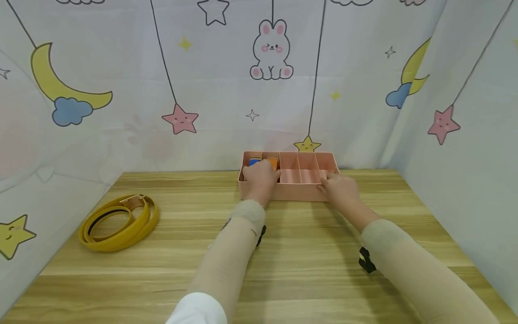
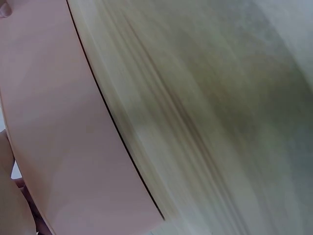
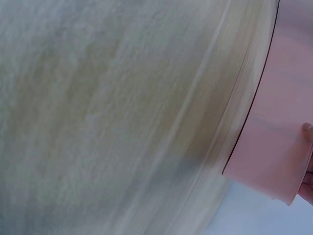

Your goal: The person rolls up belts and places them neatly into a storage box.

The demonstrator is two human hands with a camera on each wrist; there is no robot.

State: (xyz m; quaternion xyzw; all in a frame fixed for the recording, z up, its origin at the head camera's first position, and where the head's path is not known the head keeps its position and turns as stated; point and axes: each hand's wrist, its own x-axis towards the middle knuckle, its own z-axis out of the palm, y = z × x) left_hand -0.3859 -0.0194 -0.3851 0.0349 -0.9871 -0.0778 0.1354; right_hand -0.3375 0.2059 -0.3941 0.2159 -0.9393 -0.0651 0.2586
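Observation:
A pink divided storage box (image 1: 299, 192) stands at the back of the wooden table. My left hand (image 1: 261, 177) reaches over its front rim into the left compartments, where a blue item (image 1: 254, 161) and an orange item (image 1: 274, 163) show. Its fingertips are hidden, so whether they hold anything is unclear. At the box's right front corner, my right hand (image 1: 341, 188) grips the rim. The right wrist view shows the thumb (image 3: 307, 127) against the outer wall and fingers (image 3: 306, 188) by the rim. In the left wrist view, the left hand (image 2: 14, 200) is partly cut off.
A coiled yellow belt (image 1: 139, 225) with a metal buckle lies on the left side of the table (image 1: 307, 279). Behind the box hangs a white printed cloth (image 1: 226, 90), which also encloses both sides.

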